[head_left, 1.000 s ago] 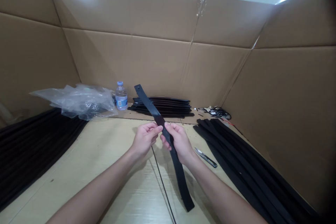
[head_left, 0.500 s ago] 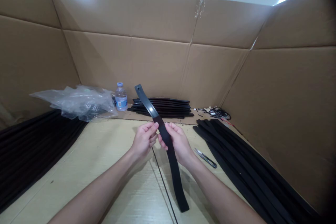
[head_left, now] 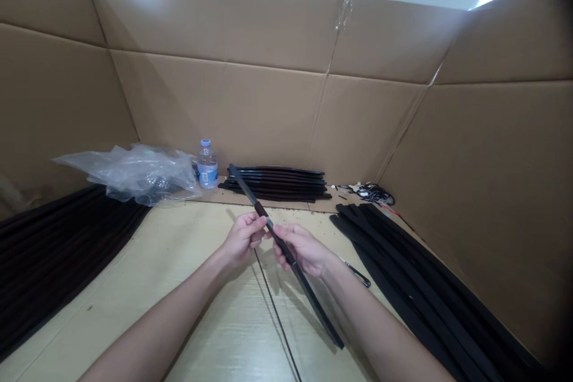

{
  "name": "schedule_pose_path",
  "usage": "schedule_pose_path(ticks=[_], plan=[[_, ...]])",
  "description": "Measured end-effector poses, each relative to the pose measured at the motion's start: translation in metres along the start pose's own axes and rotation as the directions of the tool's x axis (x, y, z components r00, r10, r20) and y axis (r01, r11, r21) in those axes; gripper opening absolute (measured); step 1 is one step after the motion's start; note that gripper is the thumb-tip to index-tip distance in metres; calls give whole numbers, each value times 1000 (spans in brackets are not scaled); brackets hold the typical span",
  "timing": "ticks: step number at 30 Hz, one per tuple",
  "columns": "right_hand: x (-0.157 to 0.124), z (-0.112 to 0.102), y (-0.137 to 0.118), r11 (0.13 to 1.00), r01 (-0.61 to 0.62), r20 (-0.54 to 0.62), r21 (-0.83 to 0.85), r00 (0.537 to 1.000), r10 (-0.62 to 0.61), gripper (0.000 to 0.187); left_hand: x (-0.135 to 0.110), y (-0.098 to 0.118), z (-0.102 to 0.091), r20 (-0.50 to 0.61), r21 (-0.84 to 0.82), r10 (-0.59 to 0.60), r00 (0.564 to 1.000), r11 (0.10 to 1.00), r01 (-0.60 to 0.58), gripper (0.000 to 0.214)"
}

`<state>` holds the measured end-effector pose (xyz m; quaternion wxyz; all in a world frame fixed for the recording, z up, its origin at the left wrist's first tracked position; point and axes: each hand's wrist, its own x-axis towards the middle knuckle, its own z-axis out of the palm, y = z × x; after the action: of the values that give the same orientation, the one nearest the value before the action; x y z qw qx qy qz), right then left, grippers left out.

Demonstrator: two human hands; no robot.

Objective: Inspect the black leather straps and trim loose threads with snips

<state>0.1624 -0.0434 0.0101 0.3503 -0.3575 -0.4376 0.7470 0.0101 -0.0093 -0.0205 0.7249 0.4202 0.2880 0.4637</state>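
Both hands hold one long black strap (head_left: 250,197) above the wooden table (head_left: 179,262). My left hand (head_left: 244,239) pinches it near its middle with thumb and fingers. My right hand (head_left: 302,249) grips it just below, fingers curled round it. The strap is turned edge-on, so it looks thin. Its far end points toward the stack at the back, and its near end hangs low over the table to the right.
Cardboard walls surround the table. A stack of black straps (head_left: 280,182) lies at the back, more straps (head_left: 430,286) run along the right, dark strips (head_left: 58,250) along the left. A water bottle (head_left: 206,164), a clear plastic bag (head_left: 134,173), small snips (head_left: 358,276) and tangled bits (head_left: 371,192) lie nearby.
The strap has been rotated from its flat face to edge-on. Its far end dropped lower, and its near end swung out to the right. Both hands kept their hold.
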Motion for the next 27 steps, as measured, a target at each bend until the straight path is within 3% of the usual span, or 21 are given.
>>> schedule_pose_path(ticks=[2, 8, 16, 21, 24, 27], plan=[[-2, -3, 0, 998, -59, 42, 0, 997, 59, 38, 1, -2, -5, -3, -11, 7, 1000, 1000, -7, 36], [2, -1, 4, 1000, -7, 17, 0, 1000, 7, 37, 3, -5, -10, 8, -27, -10, 1000, 1000, 10, 37], [10, -6, 15, 999, 2, -136, -39, 991, -8, 39, 3, -7, -7, -20, -46, -73, 997, 996, 72, 33], [8, -4, 14, 992, 88, -67, -95, 993, -95, 42, 2, -7, -9, -17, -73, -64, 998, 995, 62, 32], [9, -5, 12, 987, 161, -54, -22, 985, -162, 36, 5, -8, -16, -44, -99, -42, 998, 994, 37, 31], [11, -6, 13, 989, 102, -102, 108, 991, -91, 32, 8, -10, -21, -116, -90, -35, 993, 996, 25, 31]])
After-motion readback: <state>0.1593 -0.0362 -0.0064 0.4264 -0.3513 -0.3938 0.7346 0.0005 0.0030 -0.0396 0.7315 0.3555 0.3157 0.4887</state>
